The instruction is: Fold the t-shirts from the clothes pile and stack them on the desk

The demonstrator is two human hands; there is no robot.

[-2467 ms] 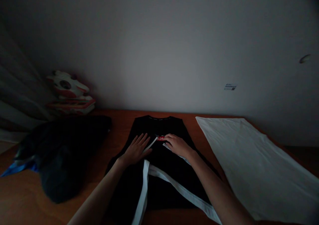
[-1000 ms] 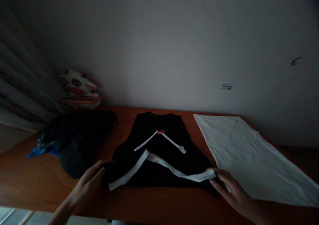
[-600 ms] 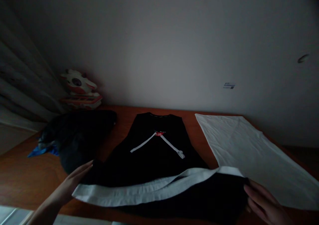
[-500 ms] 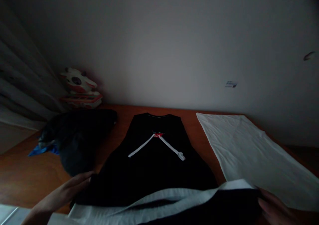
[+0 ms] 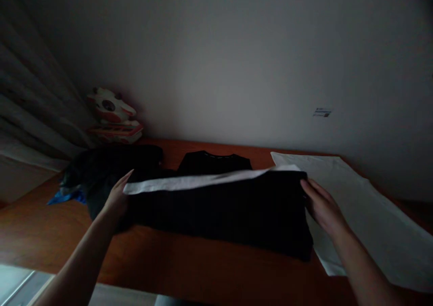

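A black sleeveless shirt [image 5: 219, 211] with a white hem band lies across the wooden table, its lower part lifted and folded up over its front. My left hand [image 5: 118, 197] is closed on the left end of the white hem. At the opposite end, my right hand [image 5: 320, 202] grips the hem's corner, fingers wrapped round the cloth. Beyond the raised hem only the neckline and shoulders show flat; the red print and white straps on the front are covered.
A white cloth [image 5: 358, 215] is spread on the wooden table [image 5: 162, 265] at the right. On the left sit a dark heap of clothing [image 5: 111, 170] with a blue piece [image 5: 66, 197] and a cow-shaped toy keyboard [image 5: 115, 116]. A wall stands behind; a curtain [image 5: 37, 98] hangs at left.
Both hands have carried the shirt's hem away from me, toward the neckline. The chest print is now covered, and the table's near part shows bare wood.
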